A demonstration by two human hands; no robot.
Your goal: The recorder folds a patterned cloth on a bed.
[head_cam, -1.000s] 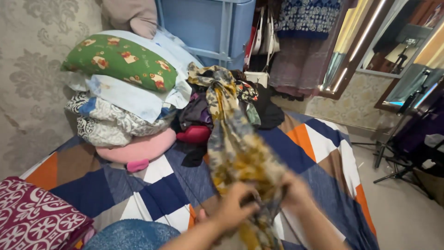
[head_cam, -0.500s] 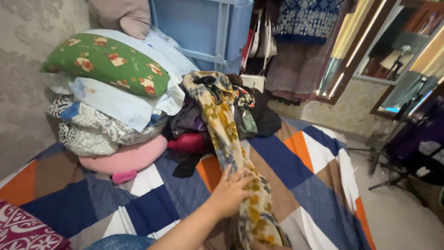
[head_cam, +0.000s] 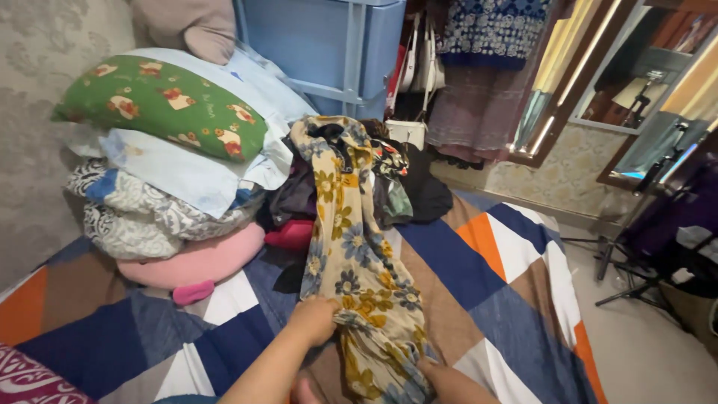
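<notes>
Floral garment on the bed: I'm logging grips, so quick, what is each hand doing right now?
Left hand: closed on the left edge of the floral garment.
Right hand: at the garment's lower end, mostly hidden; grip cannot be told.

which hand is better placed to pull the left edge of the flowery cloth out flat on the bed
Left, probably. The left hand already grips the flowery cloth at its left edge, over the patchwork bedspread. The right hand sits lower, at the bunched bottom end near the frame edge.
</notes>
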